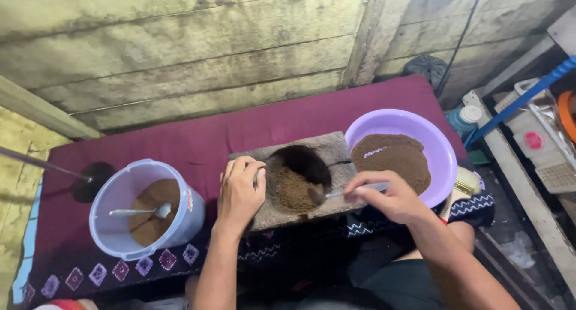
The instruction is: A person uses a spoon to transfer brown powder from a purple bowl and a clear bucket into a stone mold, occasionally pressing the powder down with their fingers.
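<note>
- The right hand grips a spoon at centre frame; the spoon's long axis runs nearly level, its bowl pointing left into the hollow of the stone block.
- The brown powder in the hollow lies just left of the right hand, between both hands.
- The left hand is closed over the block's left rim.
- A purple bowl of powder sits right of centre; a clear tub with a second spoon is lower left.

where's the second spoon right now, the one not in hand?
In the head view, the loose spoon lies inside the clear bucket at far left, on brown powder, left of the left hand on the stone mortar.
</note>
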